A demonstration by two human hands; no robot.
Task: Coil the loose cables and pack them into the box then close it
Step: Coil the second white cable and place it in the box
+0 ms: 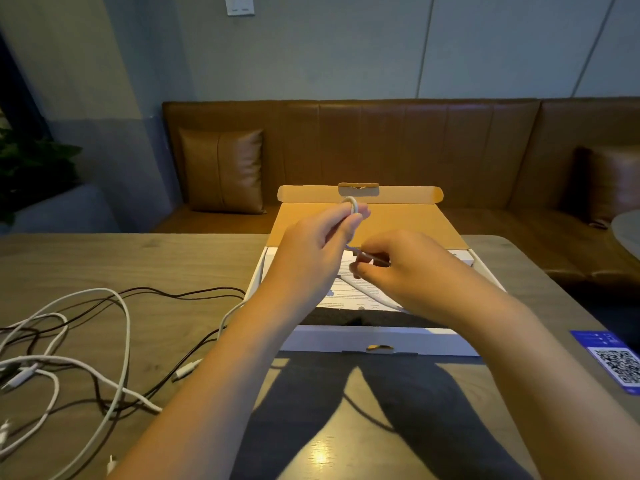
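My left hand grips a small white cable loop; my right hand pinches its trailing end above the open box. More loose cables lie tangled lower left on the surface.

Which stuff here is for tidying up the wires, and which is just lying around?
For the job: white cable being coiled, loose cables, open box, left hand, right hand.

Just there: blue QR card, cushion, sofa.
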